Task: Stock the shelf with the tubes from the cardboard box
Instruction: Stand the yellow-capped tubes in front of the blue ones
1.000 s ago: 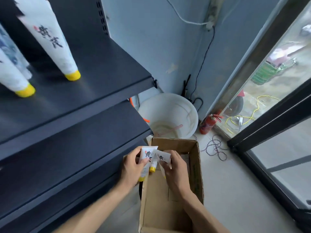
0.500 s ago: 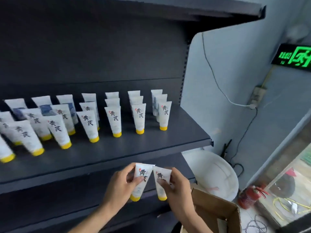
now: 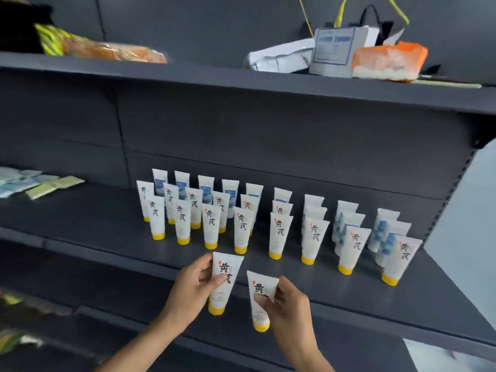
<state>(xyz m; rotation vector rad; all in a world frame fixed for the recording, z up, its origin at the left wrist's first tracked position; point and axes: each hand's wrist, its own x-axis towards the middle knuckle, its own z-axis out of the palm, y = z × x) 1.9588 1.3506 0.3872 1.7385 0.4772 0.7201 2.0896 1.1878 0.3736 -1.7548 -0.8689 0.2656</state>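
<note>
A dark grey metal shelf (image 3: 349,294) with a smooth matte deck carries ranks of upright white plastic tubes with yellow caps (image 3: 279,234), each standing cap-down and flaring to a flat crimped top; black brush characters mark the front ones, blue printing some of those behind. They stand in close columns, several deep, filling the deck from about 10 o'clock to 3 o'clock of the hands.

The left hand (image 3: 192,288) grips a white soft-walled tube with a yellow cap (image 3: 224,280), thumb across its printed face and fingers curled behind — held upright, cap down, just in front of the front row. At its 4 o'clock the right hand (image 3: 288,310) pinches a second white tube with a yellow cap (image 3: 259,304), fingertips pressed on its face, over the shelf's front lip. The two tubes are near each other but apart.

At 10 o'clock, far along the same deck, lie flat pale green and blue packets (image 3: 40,182). On the shelf above sit a crumpled orange-and-white plastic bag (image 3: 389,61), a white box with a printed label (image 3: 334,51), a white wrinkled mailer bag (image 3: 279,57) and — blurred — an orange wrapped bundle (image 3: 115,51).
</note>
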